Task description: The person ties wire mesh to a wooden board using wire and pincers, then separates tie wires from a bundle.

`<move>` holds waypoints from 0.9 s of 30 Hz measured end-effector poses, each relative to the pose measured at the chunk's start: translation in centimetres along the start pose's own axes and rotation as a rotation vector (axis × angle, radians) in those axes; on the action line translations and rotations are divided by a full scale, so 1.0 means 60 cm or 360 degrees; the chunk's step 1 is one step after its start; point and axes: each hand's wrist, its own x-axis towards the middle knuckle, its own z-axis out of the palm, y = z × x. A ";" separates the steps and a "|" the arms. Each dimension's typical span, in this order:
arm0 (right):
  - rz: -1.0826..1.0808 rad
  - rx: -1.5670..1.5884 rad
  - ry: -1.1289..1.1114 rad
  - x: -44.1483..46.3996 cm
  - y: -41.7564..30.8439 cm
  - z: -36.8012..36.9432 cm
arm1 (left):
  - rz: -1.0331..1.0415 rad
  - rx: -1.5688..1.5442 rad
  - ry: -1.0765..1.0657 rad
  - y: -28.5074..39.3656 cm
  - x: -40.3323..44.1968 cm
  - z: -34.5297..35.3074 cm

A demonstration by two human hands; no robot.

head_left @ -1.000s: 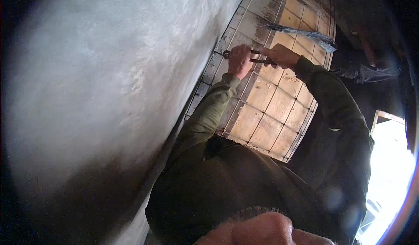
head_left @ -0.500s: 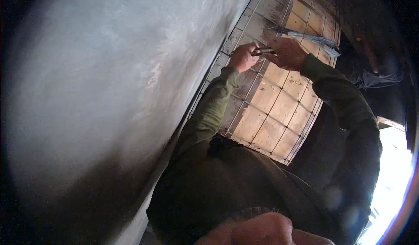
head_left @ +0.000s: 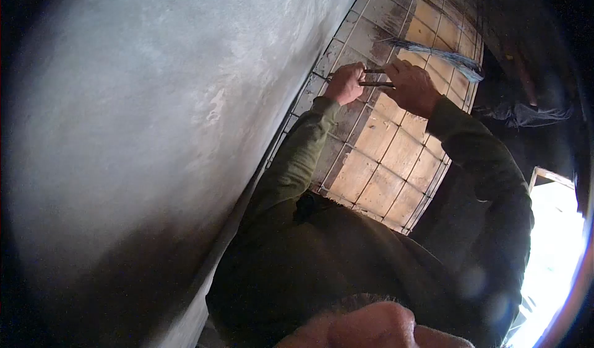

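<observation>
My left hand is closed over one end of a two-handled tool that looks like pliers, hiding its head. The two dark handles stick out to the right, spread apart. At their far ends is my right hand, its fingers bent round the handle tips. Both hands are in front of a steel wire mesh, close to its bars. Whether a wire is held at the tool's head cannot be seen. Just above my right hand, a bundle of thin tie wire lies across the mesh.
A large grey plastered wall fills the left side, close to my left arm. Wooden boards stand behind the mesh. Dark crumpled material is at the right, above a bright opening.
The tool's handles have spread apart. My right hand has shifted slightly down and turned, its fingers now at the handle ends. My left hand has stayed nearly in place.
</observation>
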 end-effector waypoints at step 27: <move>-0.0221 0.1065 -0.0044 0.022 0.051 0.048 | 0.0296 0.0275 0.0389 0.033 -0.014 -0.004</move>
